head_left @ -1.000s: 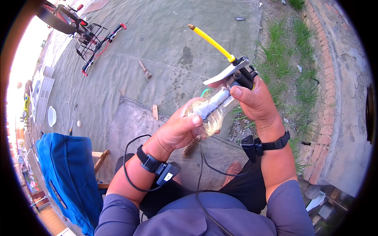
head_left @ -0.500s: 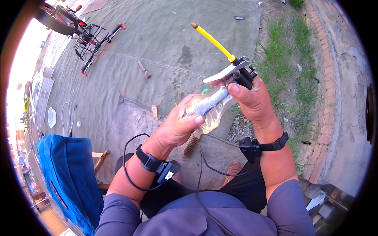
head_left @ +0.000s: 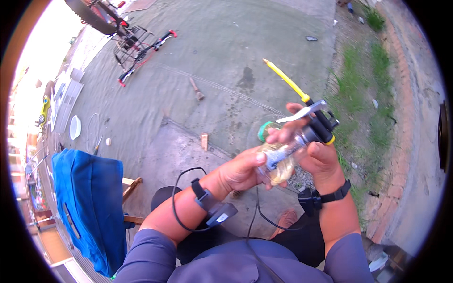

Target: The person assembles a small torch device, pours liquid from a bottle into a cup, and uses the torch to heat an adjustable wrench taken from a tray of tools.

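Note:
My left hand (head_left: 243,170) is closed round the clear body of a lever oil can (head_left: 276,158), which has yellowish content inside. Its black pump head (head_left: 318,129) carries a silver lever (head_left: 297,113) and a long yellow spout (head_left: 285,78) pointing up and left. Around the pump head, my right hand (head_left: 321,158) has its fingers spread and stretched behind the lever, the thumb on the near side; the grip looks loose. Just beyond the oil can, a round green-rimmed object (head_left: 264,131) shows, partly covered by fingers.
An upside-down bicycle (head_left: 132,45) stands far left. A paintbrush (head_left: 196,89) and a wooden block (head_left: 204,141) lie on the ground. Blue cloth (head_left: 89,203) hangs near my left, with a white bowl (head_left: 75,127) beyond. Grass (head_left: 351,89) and a brick edge (head_left: 398,141) run along the right.
Both hands and the oil can have moved right and nearer. My right fingers have loosened and spread around the pump head. The whole view has shifted, so the ground objects appear further right.

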